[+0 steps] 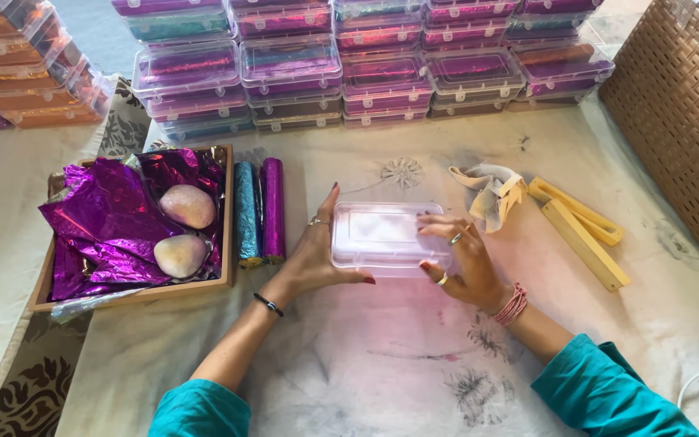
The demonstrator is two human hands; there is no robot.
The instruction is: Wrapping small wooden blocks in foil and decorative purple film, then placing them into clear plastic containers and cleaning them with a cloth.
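Clear plastic box (383, 236) on cloth-covered table (382, 356), lid on, between both hands. Left hand (317, 255) flat against left end, right hand (463, 259) cupping right end — each grip closed on box. Looks light, thin-walled, smooth and likely slippery — best held by short ends, gently. Foil rolls (258, 212) just left.

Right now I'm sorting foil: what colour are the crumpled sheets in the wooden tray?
Shiny purple foil sheets, in the wooden tray; head view.
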